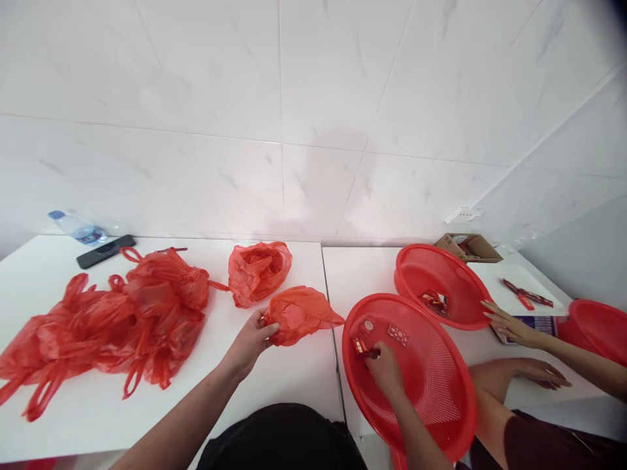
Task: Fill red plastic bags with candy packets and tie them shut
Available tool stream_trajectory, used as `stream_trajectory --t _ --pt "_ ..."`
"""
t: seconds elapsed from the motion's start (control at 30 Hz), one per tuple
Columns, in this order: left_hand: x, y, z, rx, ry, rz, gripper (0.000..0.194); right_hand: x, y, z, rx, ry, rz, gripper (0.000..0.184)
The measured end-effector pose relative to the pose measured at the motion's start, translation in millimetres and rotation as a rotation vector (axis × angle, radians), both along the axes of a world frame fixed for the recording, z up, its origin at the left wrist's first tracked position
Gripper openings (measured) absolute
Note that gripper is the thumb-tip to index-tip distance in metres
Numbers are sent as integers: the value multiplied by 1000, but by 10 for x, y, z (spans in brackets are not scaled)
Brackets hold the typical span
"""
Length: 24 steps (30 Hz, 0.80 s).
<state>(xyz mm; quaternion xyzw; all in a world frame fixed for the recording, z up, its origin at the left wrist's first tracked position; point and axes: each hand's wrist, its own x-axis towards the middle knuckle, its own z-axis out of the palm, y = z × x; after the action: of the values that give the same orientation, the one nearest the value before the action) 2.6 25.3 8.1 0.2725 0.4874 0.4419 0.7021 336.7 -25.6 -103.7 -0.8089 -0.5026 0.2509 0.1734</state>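
Note:
My left hand (252,343) grips the near edge of a thin red plastic bag (298,318), which lies partly spread above the white table. My right hand (386,372) reaches inside a tilted red plastic basket (458,385), fingers closed on a small dark-red packet (373,353). Beside those fingers is a small red-and-gold packet (359,344), and a red-and-white packet (398,334) lies farther up the basket wall. Another red plastic bag (259,271), with its mouth open, stands just behind the one I hold.
Several knotted red bags (147,313) are heaped at left, near a phone (105,252) and a bottle (78,228). At right, a co-worker's hand (514,326) touches a second red basket (470,281) holding small packets. A cardboard box (469,248) and red-handled tool (526,297) lie behind.

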Motion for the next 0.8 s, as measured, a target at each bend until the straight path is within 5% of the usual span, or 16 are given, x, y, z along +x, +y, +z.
stream_trajectory --t 0.13,0.27,0.4,0.57,0.7,0.8 --pt "17 4 -35 42 29 -29 47 -388 74 576 130 546 95 14" --pt "80 4 -82 63 108 -74 42 -974 198 950 -78 1173 196 24" --pt "140 -45 -42 99 67 -144 40 -1406 519 819 -247 1354 0 32" --pt "118 -94 -11 97 41 -192 40 -1613 812 609 -175 1413 -100 35" --pt "60 -52 -84 40 56 -124 44 -1497 783 601 -71 1371 -86 60" --pt "16 6 -125 8 70 -73 49 -1181 688 606 24 1194 -44 49"
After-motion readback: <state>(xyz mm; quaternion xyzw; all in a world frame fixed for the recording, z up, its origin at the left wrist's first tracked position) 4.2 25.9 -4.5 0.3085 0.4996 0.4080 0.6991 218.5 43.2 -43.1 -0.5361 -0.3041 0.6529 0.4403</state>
